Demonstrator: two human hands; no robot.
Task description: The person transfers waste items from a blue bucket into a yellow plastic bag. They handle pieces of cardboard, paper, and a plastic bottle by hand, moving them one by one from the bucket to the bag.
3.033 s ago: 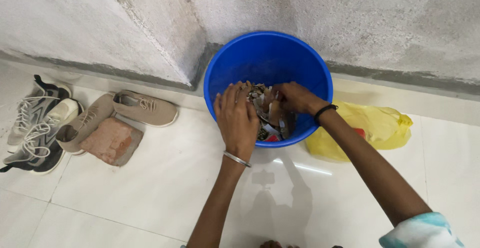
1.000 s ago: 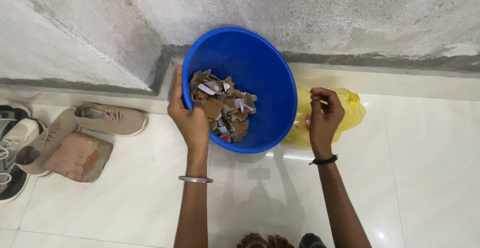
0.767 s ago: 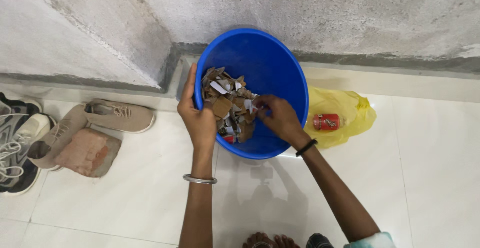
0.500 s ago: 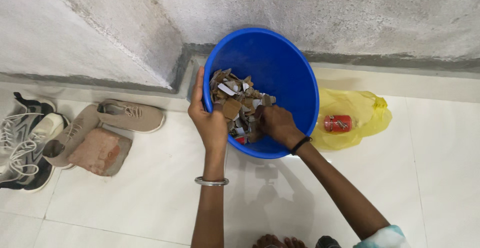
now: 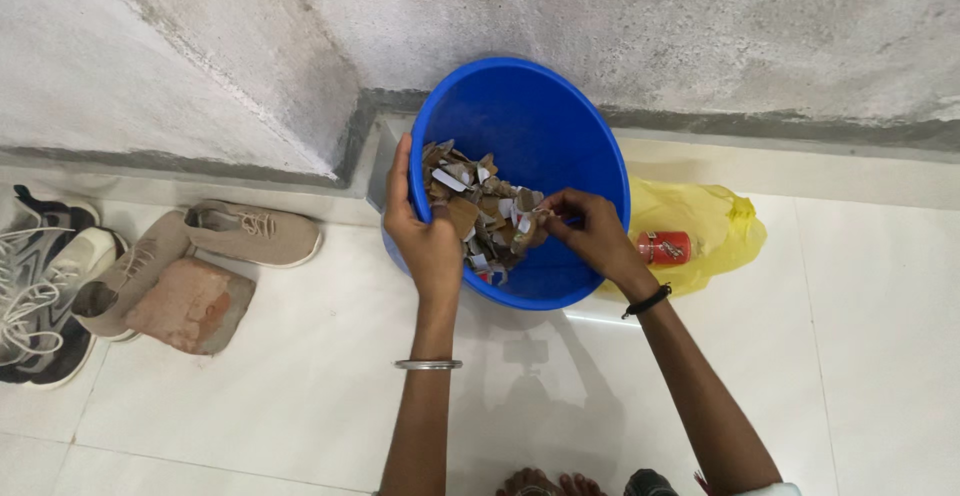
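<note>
A blue plastic bucket [image 5: 540, 126] is tilted towards me on the white tiled floor, against a rough grey wall. Inside lies a heap of torn brown and white cardboard scraps [image 5: 478, 218]. My left hand [image 5: 425, 236] grips the bucket's near left rim, thumb along the edge. My right hand [image 5: 592, 234] reaches into the bucket from the right, its fingers pinched on a small scrap at the heap's edge. A yellow plastic bag [image 5: 715, 231] lies to the right of the bucket with a red can [image 5: 664, 248] on it.
Beige shoes [image 5: 255, 233] and a reddish brick [image 5: 192, 305] sit to the left, with grey laced sneakers [image 5: 40, 286] at the far left. A wall corner juts out behind the bucket. My bare toes [image 5: 540, 483] show at the bottom edge.
My right hand went from the yellow bag into the bucket, dug into the scraps, and now lifts with a piece pinched. A red can now lies on the bag. My left hand kept its grip.
</note>
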